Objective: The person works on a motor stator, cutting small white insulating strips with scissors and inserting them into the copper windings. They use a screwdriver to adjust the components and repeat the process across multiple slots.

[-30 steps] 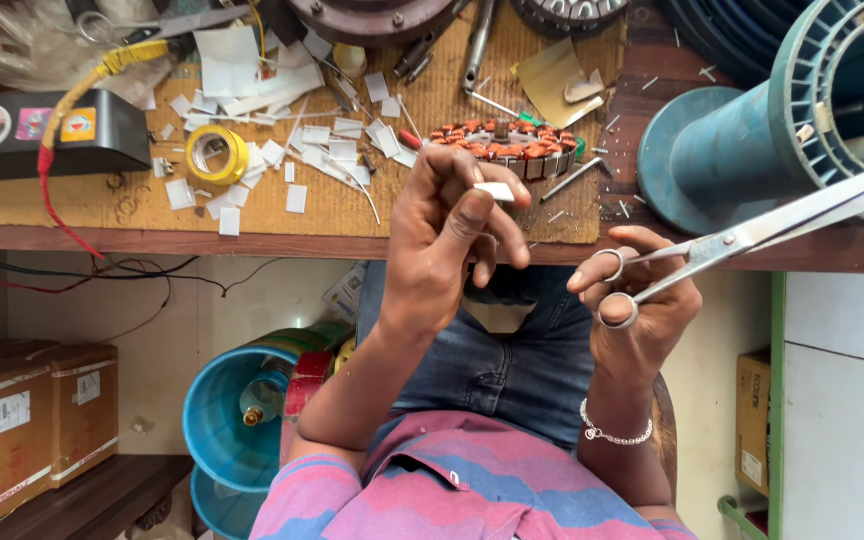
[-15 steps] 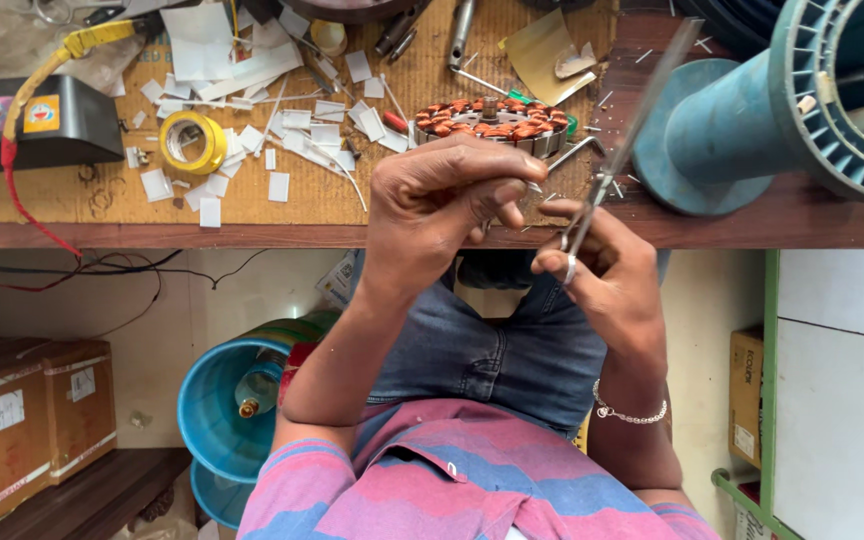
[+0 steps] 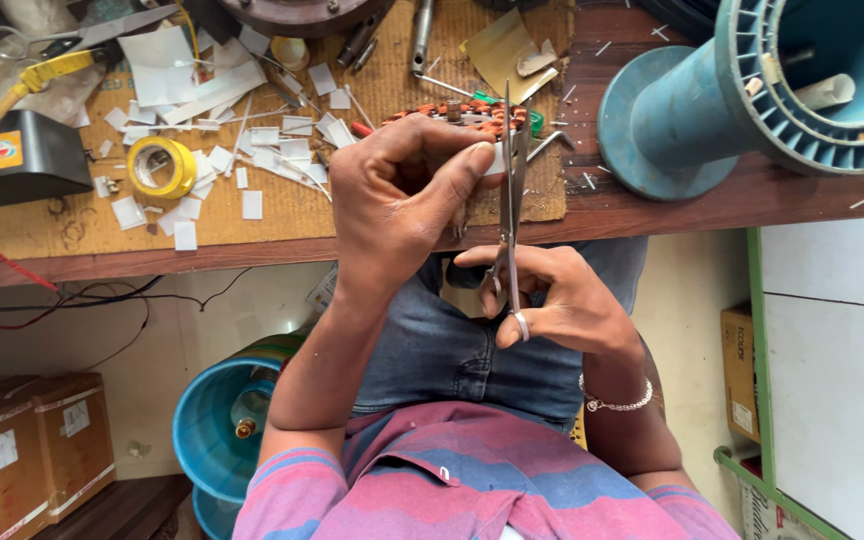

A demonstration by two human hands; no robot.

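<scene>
My left hand pinches a small white paper piece between thumb and fingers, just above the bench edge. My right hand, with a bracelet on its wrist, grips a pair of steel scissors through the finger loops. The blades point straight up and touch the paper piece. Behind the hands a round stator with copper windings lies on the brown mat, partly hidden by my left hand.
Several cut white paper slips lie scattered on the wooden bench, beside a yellow tape roll and a black box. A big blue spool stands at the right. Under the bench are a blue bucket and cardboard boxes.
The scissors swung from pointing right to upright, and my right hand moved in to my left. The blades now meet the paper piece.
</scene>
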